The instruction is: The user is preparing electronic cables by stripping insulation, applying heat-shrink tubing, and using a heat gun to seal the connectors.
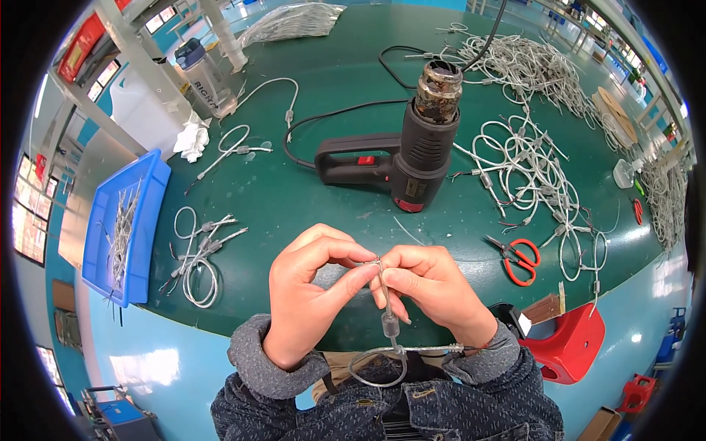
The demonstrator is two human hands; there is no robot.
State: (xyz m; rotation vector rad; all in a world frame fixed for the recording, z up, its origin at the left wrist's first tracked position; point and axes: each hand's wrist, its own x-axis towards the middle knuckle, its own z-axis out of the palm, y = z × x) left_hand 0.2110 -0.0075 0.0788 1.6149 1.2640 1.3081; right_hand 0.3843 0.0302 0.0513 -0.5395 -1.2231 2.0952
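Note:
My left hand (309, 290) and my right hand (430, 287) meet above the near edge of the green table (294, 191). Both pinch the top end of a thin grey cable (387, 309) between thumb and fingertips. The cable hangs down between my wrists, carries a small clear sleeve, and loops under my forearms near my lap. A black heat gun (408, 151) stands on its back just beyond my hands, nozzle up.
Red-handled scissors (517, 257) lie right of my hands. A tangle of grey cables (529, 162) covers the right side. A small bundle of cables (198, 253) and a blue tray (121, 224) lie left. A clear bottle (206, 77) stands far left; a red stool (573, 342) sits lower right.

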